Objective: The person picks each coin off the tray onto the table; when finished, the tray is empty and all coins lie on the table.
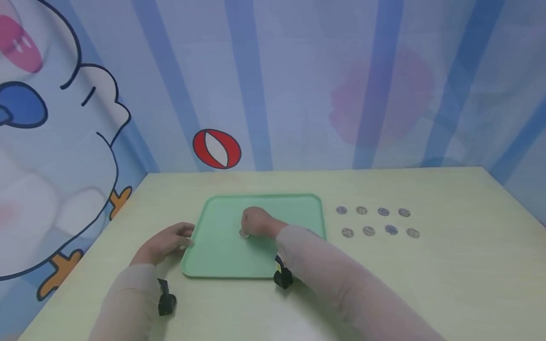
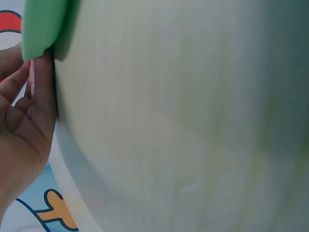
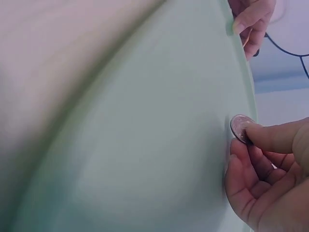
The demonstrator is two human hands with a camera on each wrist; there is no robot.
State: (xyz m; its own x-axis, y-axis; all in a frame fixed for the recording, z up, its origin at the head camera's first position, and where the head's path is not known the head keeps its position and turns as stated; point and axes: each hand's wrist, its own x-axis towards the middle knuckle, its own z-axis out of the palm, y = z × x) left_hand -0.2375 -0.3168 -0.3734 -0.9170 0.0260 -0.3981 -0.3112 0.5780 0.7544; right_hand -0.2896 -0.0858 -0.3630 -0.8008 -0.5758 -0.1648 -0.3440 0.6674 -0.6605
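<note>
In the head view my right hand (image 1: 258, 221) is low over the middle of a light green tray (image 1: 222, 263). It pinches a silver coin (image 3: 241, 127) between thumb and index finger; the right wrist view shows the coin tilted, its edge close to the tray surface. The other fingers (image 3: 241, 188) are curled beneath it, close against the tray. At the tray's left side, my left hand (image 1: 166, 241) grips the rim, its thumb on the edge and the other fingers bent beside it. The left wrist view catches only a corner of the tray above that hand.
Several silver coins lie on the pale table (image 1: 448, 284) to the right of the tray, spaced in two rows, a far row (image 1: 361, 210) and a near row (image 1: 368, 231). A printed cartoon curtain (image 1: 298, 94) hangs behind the table and along its left side.
</note>
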